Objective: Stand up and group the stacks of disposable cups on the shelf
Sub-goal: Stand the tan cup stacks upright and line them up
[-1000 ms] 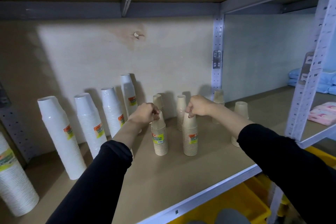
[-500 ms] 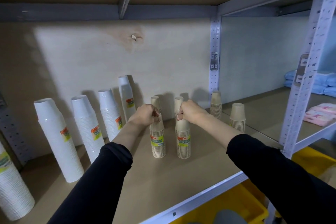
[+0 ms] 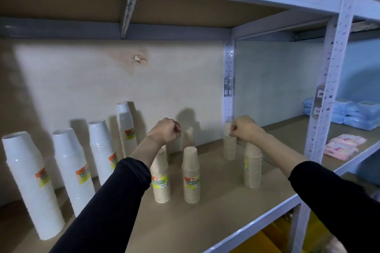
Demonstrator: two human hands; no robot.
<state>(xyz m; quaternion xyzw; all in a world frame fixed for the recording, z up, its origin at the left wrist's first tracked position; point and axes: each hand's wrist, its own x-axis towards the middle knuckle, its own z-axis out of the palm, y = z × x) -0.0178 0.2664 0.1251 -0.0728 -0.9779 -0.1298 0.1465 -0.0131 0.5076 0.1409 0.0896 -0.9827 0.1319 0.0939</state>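
Shelf (image 3: 216,207) holds two kinds of cup stacks, all upright, long axis vertical. Four tall white stacks (image 3: 72,170) run in a row on the left, near to far. Brown stacks sit mid-shelf: two near ones (image 3: 191,176) side by side, one far small stack (image 3: 189,134) by the back wall, and two more on the right, a far right stack (image 3: 229,146) and a near right stack (image 3: 253,167).

Left hand (image 3: 165,131) is closed in a pinch above and behind the near-left brown stack; whether it grips wrap or a stack hidden behind the wrist, cannot tell. Right hand (image 3: 244,129) is also curled shut, fingertips at the top of the far right stack, seemingly pinching it, contact not sure.

Key relation, my judgement: the right pair stands well apart to the right of the near brown pair, so grouping means dragging them left. Right hand is nearer.

Labels are yellow and orange with blue print; blurred, maybe "DISPOSABLE", not readable for sure. No brand legible.
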